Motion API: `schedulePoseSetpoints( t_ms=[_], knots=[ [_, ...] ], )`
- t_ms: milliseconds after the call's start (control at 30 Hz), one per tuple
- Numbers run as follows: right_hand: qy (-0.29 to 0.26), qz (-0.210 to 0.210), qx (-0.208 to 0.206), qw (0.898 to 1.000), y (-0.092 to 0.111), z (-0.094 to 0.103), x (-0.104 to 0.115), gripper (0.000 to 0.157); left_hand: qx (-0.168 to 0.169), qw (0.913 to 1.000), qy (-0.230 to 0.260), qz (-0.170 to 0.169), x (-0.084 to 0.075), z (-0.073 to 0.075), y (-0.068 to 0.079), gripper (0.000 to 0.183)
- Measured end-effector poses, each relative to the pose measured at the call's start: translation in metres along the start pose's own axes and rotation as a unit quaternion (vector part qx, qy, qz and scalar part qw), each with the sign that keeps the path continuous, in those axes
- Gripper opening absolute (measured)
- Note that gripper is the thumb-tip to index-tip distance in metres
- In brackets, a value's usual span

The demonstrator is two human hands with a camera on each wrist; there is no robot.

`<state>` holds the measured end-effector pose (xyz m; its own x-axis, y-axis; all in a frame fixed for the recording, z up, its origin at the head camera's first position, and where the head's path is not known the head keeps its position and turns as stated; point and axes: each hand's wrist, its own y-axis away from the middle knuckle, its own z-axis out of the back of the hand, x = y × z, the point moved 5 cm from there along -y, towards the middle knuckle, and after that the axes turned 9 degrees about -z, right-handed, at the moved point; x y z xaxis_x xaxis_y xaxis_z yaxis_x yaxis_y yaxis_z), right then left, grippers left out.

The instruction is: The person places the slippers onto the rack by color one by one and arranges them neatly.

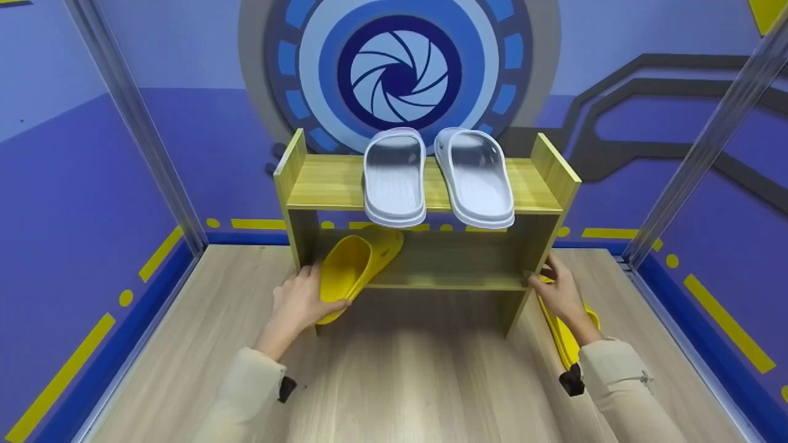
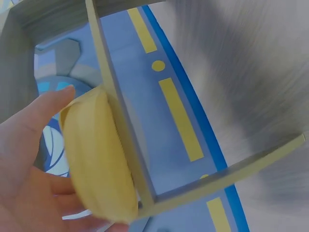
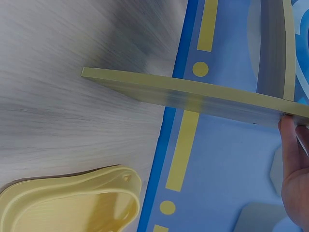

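A yellow clog (image 1: 345, 264) lies slanted on the lower shelf of a small wooden shoe rack (image 1: 462, 261), its toe further in and its heel sticking out in front. My left hand (image 1: 298, 304) grips the heel end, thumb on one side and fingers on the other; the left wrist view shows the clog (image 2: 99, 157) inside that grasp. My right hand (image 1: 561, 294) touches the rack's right side panel (image 3: 193, 96) with thumb and fingertips against its outer side. Below that hand, a second yellow clog (image 3: 67, 198) rests on the floor, partly covered by the forearm in the head view.
Two pale grey clogs (image 1: 395, 178) stand side by side on the top shelf, heels over its front edge. A patterned blue wall (image 1: 203, 154) rises close behind the rack. Metal posts (image 1: 132, 123) frame both sides of the wood-look floor (image 1: 394, 381).
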<state>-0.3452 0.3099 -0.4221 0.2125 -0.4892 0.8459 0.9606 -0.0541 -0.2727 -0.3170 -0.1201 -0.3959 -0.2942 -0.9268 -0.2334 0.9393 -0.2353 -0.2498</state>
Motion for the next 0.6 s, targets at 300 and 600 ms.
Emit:
schedulePoseSetpoints(
  t_ms=[300,600],
  knots=[
    [0.003,-0.003,-0.003,1.0,0.009,0.0,0.024,0.054,-0.006,0.9996,0.023,-0.015,0.008,0.008,0.023,0.08],
    [-0.004,0.012,-0.007,1.0,0.005,-0.001,0.014,0.052,-0.032,0.9899,0.132,-0.042,0.003,0.0,0.026,0.078]
  ],
)
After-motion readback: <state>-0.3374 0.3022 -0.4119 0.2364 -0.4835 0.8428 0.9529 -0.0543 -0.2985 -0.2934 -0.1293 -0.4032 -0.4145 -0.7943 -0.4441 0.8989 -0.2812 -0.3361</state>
